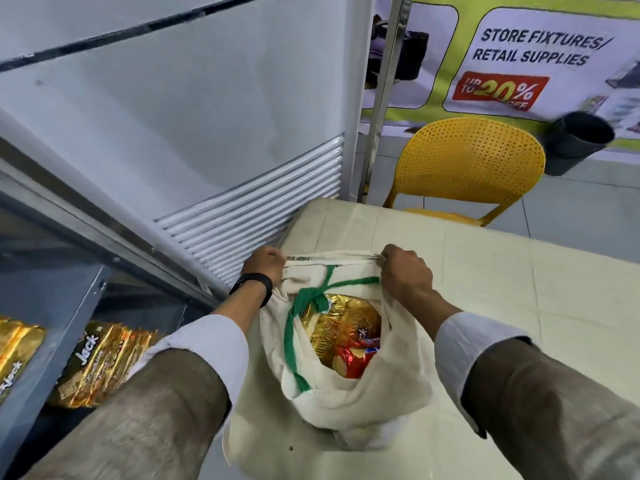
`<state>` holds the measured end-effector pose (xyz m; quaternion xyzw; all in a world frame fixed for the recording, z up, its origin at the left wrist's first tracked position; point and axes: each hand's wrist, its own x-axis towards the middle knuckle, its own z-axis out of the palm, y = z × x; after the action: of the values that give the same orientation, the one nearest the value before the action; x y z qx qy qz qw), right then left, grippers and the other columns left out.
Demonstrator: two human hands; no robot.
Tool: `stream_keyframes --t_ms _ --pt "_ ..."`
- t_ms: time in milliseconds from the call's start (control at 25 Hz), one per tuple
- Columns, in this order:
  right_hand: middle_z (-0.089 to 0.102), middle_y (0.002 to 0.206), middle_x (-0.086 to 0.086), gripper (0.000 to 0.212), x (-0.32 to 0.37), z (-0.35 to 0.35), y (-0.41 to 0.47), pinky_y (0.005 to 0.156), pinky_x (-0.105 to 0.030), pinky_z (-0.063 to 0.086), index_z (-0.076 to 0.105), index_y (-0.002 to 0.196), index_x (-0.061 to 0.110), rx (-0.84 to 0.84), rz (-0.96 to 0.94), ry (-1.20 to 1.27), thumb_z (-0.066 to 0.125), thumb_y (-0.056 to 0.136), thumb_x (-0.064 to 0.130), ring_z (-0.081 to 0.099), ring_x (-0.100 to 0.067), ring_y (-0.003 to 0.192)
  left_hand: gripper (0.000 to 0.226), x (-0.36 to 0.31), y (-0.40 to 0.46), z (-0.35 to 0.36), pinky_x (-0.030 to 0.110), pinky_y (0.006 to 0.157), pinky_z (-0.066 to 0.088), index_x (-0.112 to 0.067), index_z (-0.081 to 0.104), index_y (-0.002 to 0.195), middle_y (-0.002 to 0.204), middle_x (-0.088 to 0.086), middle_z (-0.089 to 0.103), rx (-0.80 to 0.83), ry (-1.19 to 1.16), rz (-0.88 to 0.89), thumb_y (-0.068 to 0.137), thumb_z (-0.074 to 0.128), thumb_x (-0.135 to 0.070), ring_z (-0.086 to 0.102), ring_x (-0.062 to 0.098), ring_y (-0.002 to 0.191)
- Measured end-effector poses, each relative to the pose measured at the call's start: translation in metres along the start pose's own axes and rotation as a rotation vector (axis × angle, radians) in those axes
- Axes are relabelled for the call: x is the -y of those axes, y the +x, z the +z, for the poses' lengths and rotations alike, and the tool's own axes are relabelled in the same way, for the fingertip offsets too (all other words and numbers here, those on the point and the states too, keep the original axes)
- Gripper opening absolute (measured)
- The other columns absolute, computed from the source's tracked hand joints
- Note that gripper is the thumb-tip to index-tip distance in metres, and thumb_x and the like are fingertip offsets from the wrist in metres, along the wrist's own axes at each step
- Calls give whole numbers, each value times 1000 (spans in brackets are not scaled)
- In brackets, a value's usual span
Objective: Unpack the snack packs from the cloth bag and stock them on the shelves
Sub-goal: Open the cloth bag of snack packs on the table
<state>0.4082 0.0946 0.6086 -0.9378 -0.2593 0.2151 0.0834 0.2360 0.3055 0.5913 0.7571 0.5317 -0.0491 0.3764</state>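
Deep in the cloth bag [346,393], most of the gold pack [341,327] and red pack [353,362] hidden. Shelf packs [100,362] partly behind the left sleeve [145,403]. Poster [540,57] cut off.

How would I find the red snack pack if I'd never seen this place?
Find the cream table, then the cloth bag standing on it, its mouth held open by the left hand and right hand. Look inside: the red snack pack lies beside a gold pack, the only red one.

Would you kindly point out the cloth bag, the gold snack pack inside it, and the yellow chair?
cloth bag [391,393]: head view, right side wall.
gold snack pack [341,323]: head view, foil face.
yellow chair [471,164]: head view, perforated backrest.
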Motion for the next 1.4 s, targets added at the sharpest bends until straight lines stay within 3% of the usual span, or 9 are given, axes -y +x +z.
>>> stream_keyframes --t_ms 120,280,440,560,720,920,1160,1320,1400 --pt "63 135 -10 48 -19 13 -12 93 -44 51 54 139 22 109 -2 90 46 102 51 59 -34 121 37 17 -14 1 38 87 49 -12 71 112 122 18 70 -57 12 25 102 48 -39 64 35 109" --pt "58 142 0 49 -42 1 -87 101 -48 47 53 143 28 -116 -620 46 44 103 54 49 -25 132 36 39 -125 4 42 93 48 -18 66 125 122 8 64 -407 -7 482 100 51 -38 57 27 112" --pt "53 147 -3 68 -71 6 -132 104 -50 42 46 147 33 112 -934 -355 40 94 73 51 -26 132 89 64 -219 56 44 113 38 -32 28 157 155 -4 42 195 280 544 84 47 -78 39 17 140" --pt "60 120 -3 39 -96 10 -153 84 -42 46 62 124 25 -10 -1000 -421 50 95 49 61 -28 106 115 69 -242 77 47 106 33 -33 -4 161 154 -5 45 277 625 470 74 47 -87 41 22 139" --pt "61 95 -2 16 -129 10 -185 72 -38 40 66 98 19 -289 -1118 -287 56 89 12 55 -26 84 61 70 -277 73 42 93 26 -41 44 144 119 -11 67 35 713 659 88 51 -66 57 19 115" --pt "58 89 0 18 -175 39 -218 68 -39 36 62 92 21 -288 -1065 -338 60 82 6 54 -26 81 47 113 -312 104 43 84 30 -36 65 116 90 -14 69 -40 832 795 74 69 -58 68 15 85" --pt "71 100 3 37 -169 53 -224 71 -40 46 72 98 26 -13 -596 -356 58 64 18 68 -29 98 69 106 -313 111 46 108 35 -36 48 145 141 -9 59 219 694 594 87 46 -74 51 17 133" --pt "70 98 3 25 -122 33 -197 71 -39 45 73 100 27 -344 -467 -92 54 86 34 64 -30 92 47 76 -274 73 31 83 53 -35 71 120 119 -12 73 -182 209 455 93 49 -67 68 14 105" --pt "67 112 2 35 -95 30 -176 78 -41 47 69 118 29 -290 -470 -97 58 91 47 60 -28 103 42 65 -247 64 31 81 53 -33 65 127 124 -6 68 -223 218 360 93 57 -57 67 20 108"
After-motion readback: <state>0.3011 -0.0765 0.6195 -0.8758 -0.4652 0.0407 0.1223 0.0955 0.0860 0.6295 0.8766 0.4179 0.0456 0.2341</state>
